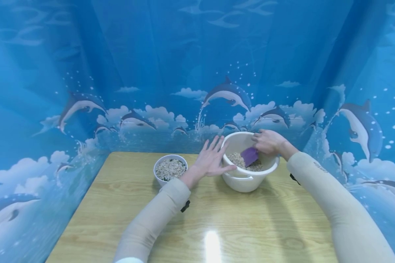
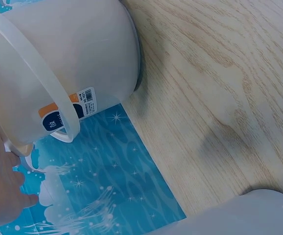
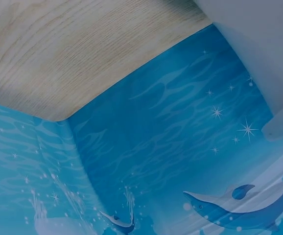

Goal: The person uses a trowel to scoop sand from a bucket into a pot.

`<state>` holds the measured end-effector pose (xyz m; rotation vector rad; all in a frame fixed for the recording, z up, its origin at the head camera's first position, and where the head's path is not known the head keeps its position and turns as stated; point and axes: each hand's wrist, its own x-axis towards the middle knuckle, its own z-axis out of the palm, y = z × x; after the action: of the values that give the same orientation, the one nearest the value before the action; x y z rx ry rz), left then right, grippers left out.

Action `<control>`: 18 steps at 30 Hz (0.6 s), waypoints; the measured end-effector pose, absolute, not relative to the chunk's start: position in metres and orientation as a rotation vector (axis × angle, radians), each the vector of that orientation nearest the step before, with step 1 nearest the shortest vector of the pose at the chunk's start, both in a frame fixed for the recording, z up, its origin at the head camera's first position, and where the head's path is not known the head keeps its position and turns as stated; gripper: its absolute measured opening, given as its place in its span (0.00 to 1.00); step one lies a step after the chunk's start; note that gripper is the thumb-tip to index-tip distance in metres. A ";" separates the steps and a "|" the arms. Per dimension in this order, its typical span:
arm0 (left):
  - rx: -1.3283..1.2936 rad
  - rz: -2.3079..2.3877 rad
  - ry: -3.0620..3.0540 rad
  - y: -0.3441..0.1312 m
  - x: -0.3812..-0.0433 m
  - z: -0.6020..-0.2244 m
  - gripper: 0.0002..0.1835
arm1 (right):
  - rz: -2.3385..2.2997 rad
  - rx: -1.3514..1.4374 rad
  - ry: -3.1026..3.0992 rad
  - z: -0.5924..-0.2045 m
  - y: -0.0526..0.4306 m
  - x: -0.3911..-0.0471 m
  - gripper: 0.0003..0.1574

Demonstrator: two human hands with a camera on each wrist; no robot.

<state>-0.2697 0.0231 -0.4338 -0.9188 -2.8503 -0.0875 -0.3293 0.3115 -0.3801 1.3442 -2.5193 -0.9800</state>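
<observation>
Bowl (image 1: 159, 180), white, filled with pale flakes (image 1: 171, 168): on worktop (image 1: 118, 204), near far edge, left of centre. Left hand (image 1: 212, 159): grasping nothing, fingers spread at left rim of bucket (image 1: 247, 185). Bucket, white: near far edge, right of centre. Scoop (image 1: 249, 157), purple: inside bucket, among flakes. Right hand (image 1: 270, 141): clenched on scoop. Risks, as judged: left sleeve (image 1: 151, 215) knocking bowl, causing spillage; scoop levering against wall, tipping bucket. Obstructions: left hand, bucket rim, between scoop and bowl. Behind: dolphin-print curtain (image 1: 171, 47).

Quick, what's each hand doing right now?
Left hand: open, fingers spread, by the bucket.
Right hand: closed, holding the purple scoop.
</observation>
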 end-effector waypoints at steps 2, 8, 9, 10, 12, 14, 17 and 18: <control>-0.920 -0.090 -2.853 0.023 -0.270 -0.434 0.58 | -0.974 1.338 -2.529 -0.381 0.310 -0.329 0.07; -0.919 -0.092 -2.856 0.022 -0.270 -0.433 0.58 | -0.968 1.295 -2.555 -0.383 0.308 -0.329 0.03; -0.917 -0.089 -2.858 0.022 -0.270 -0.433 0.58 | -0.969 1.294 -2.559 -0.384 0.307 -0.330 0.03; -0.915 -0.085 -2.860 0.022 -0.270 -0.433 0.58 | -0.966 1.298 -2.562 -0.385 0.307 -0.330 0.02; -0.917 -0.085 -2.860 0.022 -0.270 -0.433 0.58 | -0.957 1.312 -2.567 -0.388 0.306 -0.330 0.02; -0.920 -0.089 -2.858 0.022 -0.270 -0.434 0.58 | -0.952 1.326 -2.568 -0.391 0.305 -0.330 0.04; -0.925 -0.094 -2.856 0.022 -0.269 -0.434 0.58 | -0.934 1.330 -2.569 -0.393 0.305 -0.329 0.08; -0.926 -0.095 -2.855 0.022 -0.270 -0.434 0.58 | -0.931 1.326 -2.570 -0.393 0.305 -0.328 0.08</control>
<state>-0.2695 0.0225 -0.4345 -0.9255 -2.8553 -0.0951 -0.3279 0.3048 -0.3929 1.3259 -2.5698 -0.9311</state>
